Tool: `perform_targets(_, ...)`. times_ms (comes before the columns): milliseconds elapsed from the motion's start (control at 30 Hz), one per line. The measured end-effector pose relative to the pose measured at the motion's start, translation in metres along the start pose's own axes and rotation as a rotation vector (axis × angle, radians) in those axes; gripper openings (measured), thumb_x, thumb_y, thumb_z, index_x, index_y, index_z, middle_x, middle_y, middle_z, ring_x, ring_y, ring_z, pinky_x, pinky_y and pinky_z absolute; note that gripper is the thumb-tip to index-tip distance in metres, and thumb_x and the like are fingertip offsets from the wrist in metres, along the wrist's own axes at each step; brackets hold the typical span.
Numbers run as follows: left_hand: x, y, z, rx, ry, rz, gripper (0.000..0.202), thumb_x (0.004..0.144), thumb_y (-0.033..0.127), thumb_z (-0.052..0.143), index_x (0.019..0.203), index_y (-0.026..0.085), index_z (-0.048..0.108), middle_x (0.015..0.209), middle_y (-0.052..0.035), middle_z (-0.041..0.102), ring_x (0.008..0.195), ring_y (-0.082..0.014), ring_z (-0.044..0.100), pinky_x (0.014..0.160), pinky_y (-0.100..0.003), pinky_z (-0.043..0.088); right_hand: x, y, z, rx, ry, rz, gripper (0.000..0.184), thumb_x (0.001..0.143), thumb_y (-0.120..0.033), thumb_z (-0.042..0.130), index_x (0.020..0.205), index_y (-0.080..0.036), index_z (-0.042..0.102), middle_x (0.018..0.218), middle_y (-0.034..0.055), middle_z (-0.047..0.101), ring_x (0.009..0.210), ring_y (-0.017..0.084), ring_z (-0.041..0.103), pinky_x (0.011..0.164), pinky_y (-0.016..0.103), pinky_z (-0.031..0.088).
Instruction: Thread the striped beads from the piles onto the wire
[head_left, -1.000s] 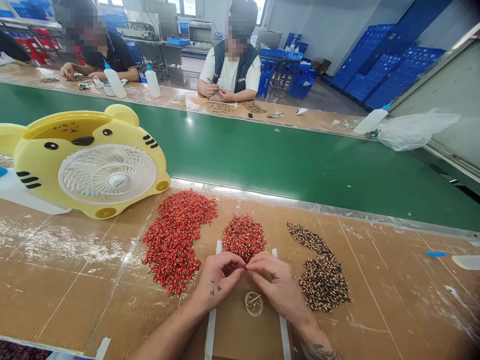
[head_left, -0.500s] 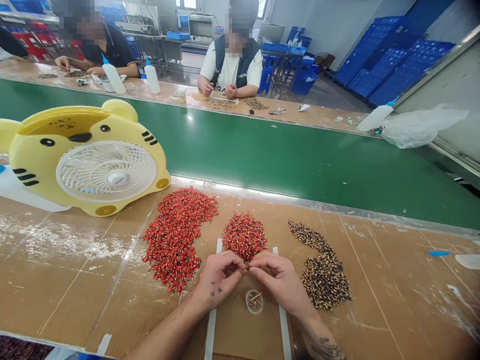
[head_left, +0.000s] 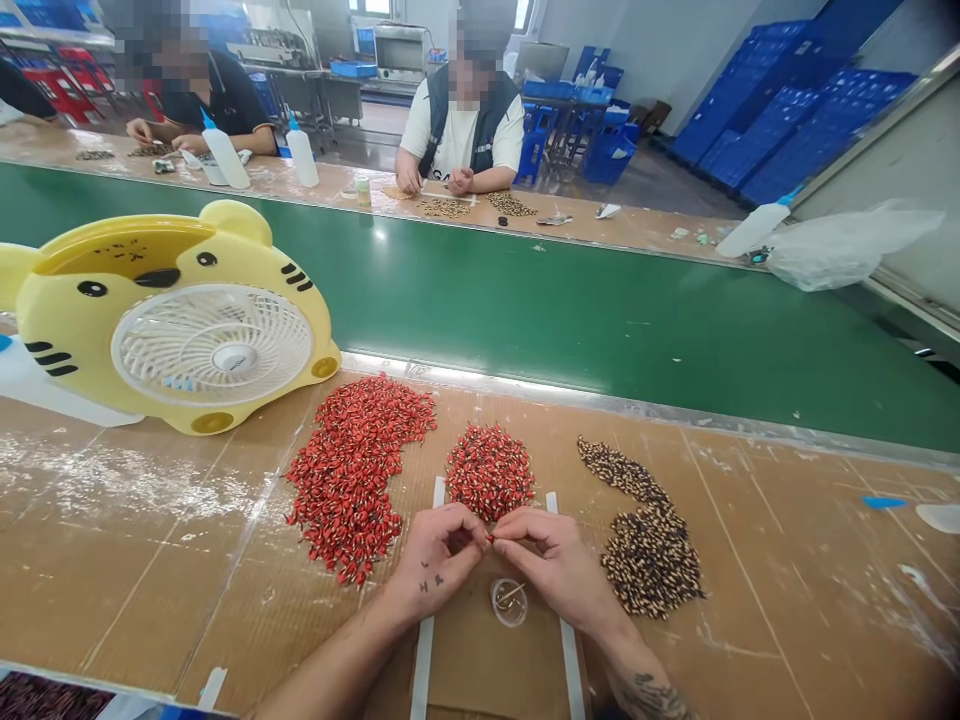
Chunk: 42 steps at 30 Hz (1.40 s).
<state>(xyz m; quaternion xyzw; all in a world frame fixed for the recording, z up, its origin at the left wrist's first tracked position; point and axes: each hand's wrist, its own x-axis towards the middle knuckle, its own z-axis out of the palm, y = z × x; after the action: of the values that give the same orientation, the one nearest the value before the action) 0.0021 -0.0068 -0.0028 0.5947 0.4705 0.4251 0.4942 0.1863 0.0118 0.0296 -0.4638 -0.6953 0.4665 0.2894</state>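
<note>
My left hand (head_left: 442, 562) and my right hand (head_left: 551, 560) meet fingertip to fingertip, both pinched around one tiny red piece (head_left: 490, 538). Its exact kind is too small to make out. Just beyond the fingers lies a small heap of red pieces with pale ends (head_left: 490, 472). To the left spreads a larger red heap (head_left: 352, 470). On the right is a heap of black-and-tan pieces (head_left: 651, 560) with a curved tail. Between my wrists a small clear round dish (head_left: 509, 603) holds a thin stick, on a cardboard board edged with white tape (head_left: 421, 668).
A yellow animal-faced fan (head_left: 180, 320) stands at the left, with a white bottle (head_left: 52, 385) behind it. A green belt (head_left: 570, 310) runs across beyond the cardboard tabletop (head_left: 757, 560). Co-workers sit at the far side among squeeze bottles (head_left: 303, 155) and small heaps.
My hands have barely moved; the fingertips shift slightly around the red piece, which shows a little further left. Across the belt, the co-workers' hands have shifted slightly.
</note>
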Motion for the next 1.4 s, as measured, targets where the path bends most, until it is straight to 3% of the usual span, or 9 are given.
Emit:
perform_targets(267,0.009,0.000,-0.005,0.028,0.018,-0.101,0.007,0.081,0.017,0.061,0.080,0.014,0.068,0.071,-0.0021,0.067,0.063,-0.0126,0.059,0.059,-0.020,0.045,-0.003,0.003,-0.001,-0.046,0.123,-0.004,0.013,0.087,-0.021,0.063,0.091,-0.021,0.076,0.093,0.0056,0.076,0.086,0.020,0.070,0.079,0.030,0.055)
perform_targets(367,0.018,0.000,-0.010,0.164,0.115,-0.087,0.010,0.083,0.018,0.061,0.084,0.016,0.070,0.077,-0.0033,0.072,0.069,-0.0149,0.064,0.065,-0.022,0.048,-0.008,0.012,-0.012,-0.062,0.258,-0.033,0.018,0.091,-0.030,0.062,0.100,-0.022,0.075,0.099,0.0065,0.077,0.092,0.021,0.071,0.085,0.033,0.055)
perform_targets(467,0.029,0.005,-0.012,0.355,0.169,-0.026,0.012,0.084,0.017,0.060,0.080,0.018,0.072,0.072,-0.0012,0.071,0.065,-0.0147,0.063,0.062,-0.022,0.046,-0.013,0.020,-0.023,-0.090,0.314,-0.070,0.020,0.093,-0.033,0.059,0.094,-0.022,0.075,0.094,0.0057,0.076,0.086,0.021,0.071,0.080,0.031,0.055)
perform_targets(633,0.038,0.009,-0.022,0.576,0.151,0.082,0.016,0.086,0.015,0.057,0.087,0.020,0.072,0.077,-0.0012,0.073,0.069,-0.0156,0.065,0.066,-0.024,0.048,-0.018,0.022,-0.031,-0.152,0.261,-0.173,0.019,0.095,-0.029,0.056,0.094,-0.021,0.073,0.086,0.0036,0.075,0.078,0.018,0.069,0.075,0.029,0.052)
perform_targets(800,0.038,0.013,-0.068,0.811,0.270,0.046,0.016,0.088,0.018,0.054,0.090,0.020,0.070,0.088,-0.0042,0.074,0.080,-0.0195,0.068,0.075,-0.029,0.050,-0.020,0.018,-0.034,-0.226,0.067,-0.264,0.018,0.096,-0.021,0.053,0.097,-0.021,0.071,0.083,0.0030,0.071,0.076,0.017,0.065,0.072,0.028,0.049)
perform_targets(900,0.043,0.022,-0.083,1.030,0.201,-0.013,0.018,0.091,0.018,0.052,0.093,0.020,0.069,0.092,-0.0055,0.074,0.087,-0.0215,0.068,0.080,-0.031,0.050,-0.020,0.017,-0.034,-0.284,-0.029,-0.301,0.017,0.096,-0.020,0.053,0.094,-0.020,0.070,0.081,0.0032,0.069,0.076,0.017,0.063,0.070,0.028,0.046)
perform_targets(1033,0.059,0.030,-0.073,1.294,0.058,-0.064,0.022,0.095,0.021,0.047,0.095,0.019,0.069,0.093,-0.0078,0.070,0.092,-0.0226,0.064,0.083,-0.031,0.047,-0.021,0.017,-0.032,-0.325,-0.074,-0.318,0.019,0.096,-0.021,0.052,0.090,-0.019,0.069,0.078,0.0037,0.066,0.074,0.018,0.060,0.068,0.029,0.045)
perform_targets(1200,0.076,0.027,-0.060,1.353,-0.050,-0.085,0.023,0.094,0.021,0.048,0.087,0.018,0.069,0.094,-0.0100,0.068,0.093,-0.0238,0.063,0.082,-0.031,0.046,-0.019,0.015,-0.036,-0.346,-0.091,-0.296,0.019,0.096,-0.021,0.053,0.090,-0.018,0.070,0.077,0.0044,0.066,0.073,0.019,0.061,0.067,0.029,0.045)
perform_targets(1400,0.085,0.026,-0.060,1.385,-0.182,-0.127,0.025,0.089,0.008,0.047,0.082,0.013,0.070,0.085,-0.0138,0.067,0.084,-0.0247,0.065,0.078,-0.033,0.047,-0.020,0.013,-0.041,-0.356,-0.183,-0.243,0.015,0.093,-0.019,0.058,0.089,-0.019,0.071,0.078,0.0031,0.068,0.073,0.018,0.061,0.069,0.028,0.045)
